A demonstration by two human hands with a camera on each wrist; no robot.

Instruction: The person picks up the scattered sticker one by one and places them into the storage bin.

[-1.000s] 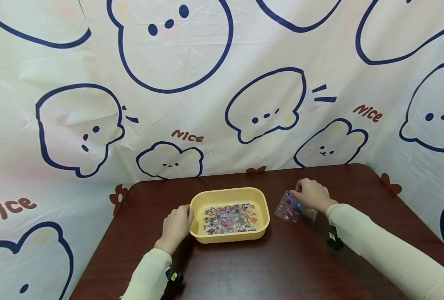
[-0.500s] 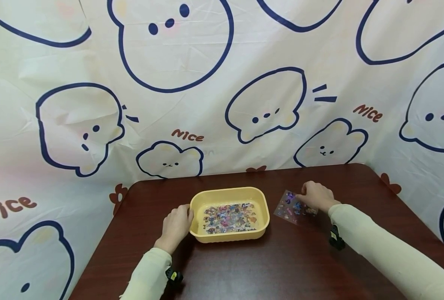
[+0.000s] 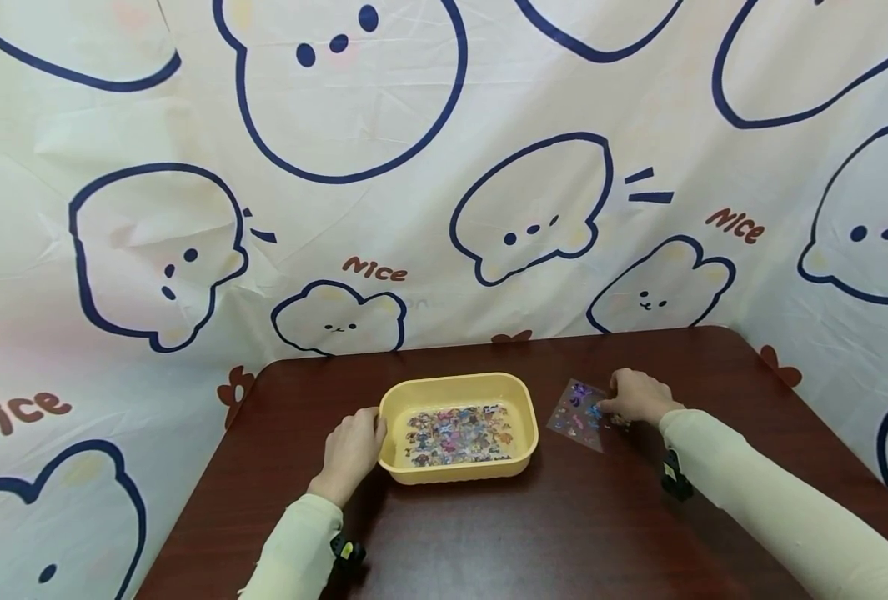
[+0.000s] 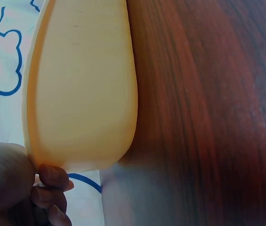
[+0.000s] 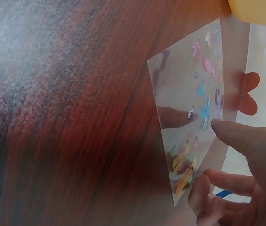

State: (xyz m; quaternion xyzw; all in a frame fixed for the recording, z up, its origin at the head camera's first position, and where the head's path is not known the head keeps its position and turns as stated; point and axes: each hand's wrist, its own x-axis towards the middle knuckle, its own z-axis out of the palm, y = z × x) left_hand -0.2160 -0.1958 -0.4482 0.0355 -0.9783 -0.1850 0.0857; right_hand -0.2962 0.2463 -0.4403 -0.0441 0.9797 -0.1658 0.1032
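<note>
A clear sticker sheet with small colourful cartoon figures lies right of a yellow plastic tub. My right hand is over the sheet's right side. In the right wrist view, thumb and bent fingers stand apart beside the sheet, the thumb tip close over it and mirrored on its glossy surface. My left hand grips the tub's left end, thumb and fingers at the rim, as the left wrist view shows beside the tub wall. A crowd of small cartoon figures covers the tub's floor.
Everything stands on a dark brown wooden table. A cream cloth with blue bear outlines hangs behind it and along both sides. Each wrist carries a black strap-on device.
My right hand has moved a little right and nearer along the sticker sheet, from its far edge toward its right side, uncovering more of the figures. The left hand and tub stay put.
</note>
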